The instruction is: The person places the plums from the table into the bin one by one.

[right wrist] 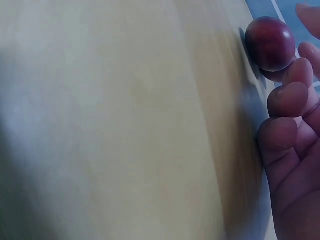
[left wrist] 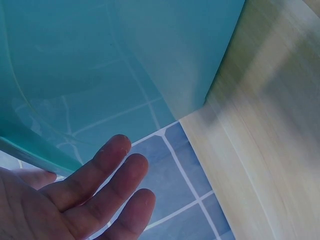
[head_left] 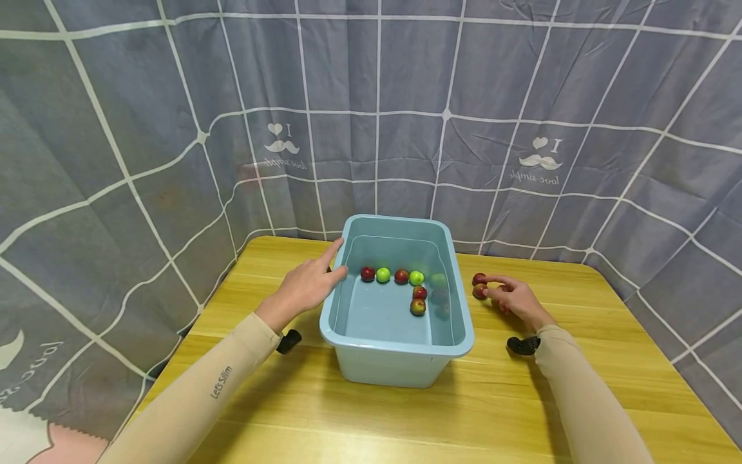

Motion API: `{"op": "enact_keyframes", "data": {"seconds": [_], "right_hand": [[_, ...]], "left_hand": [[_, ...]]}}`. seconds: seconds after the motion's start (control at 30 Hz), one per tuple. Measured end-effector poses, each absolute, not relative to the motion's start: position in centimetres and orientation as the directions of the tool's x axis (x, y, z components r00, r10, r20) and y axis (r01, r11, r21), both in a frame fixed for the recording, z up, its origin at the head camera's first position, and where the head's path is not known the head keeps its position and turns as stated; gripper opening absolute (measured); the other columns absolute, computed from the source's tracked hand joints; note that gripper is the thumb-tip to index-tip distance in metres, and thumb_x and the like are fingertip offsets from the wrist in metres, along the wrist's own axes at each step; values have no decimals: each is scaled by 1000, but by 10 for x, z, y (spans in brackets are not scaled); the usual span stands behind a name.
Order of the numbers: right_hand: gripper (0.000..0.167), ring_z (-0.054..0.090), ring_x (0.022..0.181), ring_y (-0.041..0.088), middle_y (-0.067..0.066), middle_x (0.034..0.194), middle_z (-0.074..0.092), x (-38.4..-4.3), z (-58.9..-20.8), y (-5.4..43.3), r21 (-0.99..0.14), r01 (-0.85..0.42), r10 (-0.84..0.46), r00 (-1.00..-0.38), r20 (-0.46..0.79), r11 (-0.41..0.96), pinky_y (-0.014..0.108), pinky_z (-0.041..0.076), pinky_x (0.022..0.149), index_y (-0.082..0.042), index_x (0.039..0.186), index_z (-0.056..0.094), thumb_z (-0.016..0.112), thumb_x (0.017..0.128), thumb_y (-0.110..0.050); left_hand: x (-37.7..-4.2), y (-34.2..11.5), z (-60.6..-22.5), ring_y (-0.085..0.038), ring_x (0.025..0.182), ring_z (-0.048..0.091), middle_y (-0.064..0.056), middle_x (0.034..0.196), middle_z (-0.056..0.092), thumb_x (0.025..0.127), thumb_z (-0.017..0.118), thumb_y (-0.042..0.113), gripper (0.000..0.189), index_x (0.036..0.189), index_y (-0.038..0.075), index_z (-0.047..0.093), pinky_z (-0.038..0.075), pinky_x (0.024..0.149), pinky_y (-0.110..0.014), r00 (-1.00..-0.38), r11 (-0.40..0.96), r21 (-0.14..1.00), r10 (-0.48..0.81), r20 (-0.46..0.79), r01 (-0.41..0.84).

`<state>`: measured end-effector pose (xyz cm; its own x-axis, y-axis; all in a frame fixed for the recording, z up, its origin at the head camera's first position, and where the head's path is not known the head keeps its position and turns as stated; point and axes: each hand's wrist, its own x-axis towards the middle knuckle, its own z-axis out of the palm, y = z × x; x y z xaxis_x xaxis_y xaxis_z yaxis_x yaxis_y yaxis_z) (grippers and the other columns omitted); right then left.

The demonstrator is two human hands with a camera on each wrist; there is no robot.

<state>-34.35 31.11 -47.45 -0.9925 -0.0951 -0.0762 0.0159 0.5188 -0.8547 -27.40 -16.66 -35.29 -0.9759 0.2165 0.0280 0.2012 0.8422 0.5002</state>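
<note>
A light blue plastic tub (head_left: 391, 348) stands upright on the wooden table. My left hand (head_left: 304, 283) rests at its left rim, index finger and thumb spread along the edge; the other fingers hang loosely beside the outer wall in the left wrist view. Right of the tub, my right hand (head_left: 516, 301) reaches over small red apples. Its index fingertip is at the farther apple (head_left: 478, 279) and its thumb tip at the nearer apple (head_left: 479, 291). In the right wrist view the remaining fingers curl beside a dark red apple (right wrist: 270, 44), which is not enclosed by them.
Inside the tub lie several small apples, such as a red apple (head_left: 368, 274), a green apple (head_left: 383, 275) and a red-green apple (head_left: 418, 307). A grey checked curtain (head_left: 406, 154) hangs behind and beside the wooden table (head_left: 382, 425).
</note>
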Motion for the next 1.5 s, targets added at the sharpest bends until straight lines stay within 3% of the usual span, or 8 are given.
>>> {"op": "enact_keyframes", "data": {"seconds": [0.3,1.27,1.5], "right_hand": [[53,46,56,11,1,72,51,-344,-474,308,-868,12,-101,-992,-71,496,24,41,52,-6,139,60,73,93,-32],[43,51,65,16,6,78,57,-341,-475,309,-816,-10,-109,-992,-64,578,24,41,58,-5,126,66,72,94,-32],[45,48,59,14,4,73,54,-342,-473,310,-836,-4,-112,-991,-69,548,25,40,54,-4,125,66,72,93,-35]], "left_hand": [[-273,-166,-353,-33,104,64,-14,127,67,101,35,54,70,163,32,12,49,75,-47,-975,839,502,221,35,208],[-274,-167,-353,-35,111,64,-14,132,64,101,35,55,71,164,32,12,50,78,-49,-976,843,499,215,31,201],[-273,-167,-352,-34,110,64,-14,131,65,101,35,55,71,164,32,12,49,77,-47,-976,841,502,214,31,201]]}}
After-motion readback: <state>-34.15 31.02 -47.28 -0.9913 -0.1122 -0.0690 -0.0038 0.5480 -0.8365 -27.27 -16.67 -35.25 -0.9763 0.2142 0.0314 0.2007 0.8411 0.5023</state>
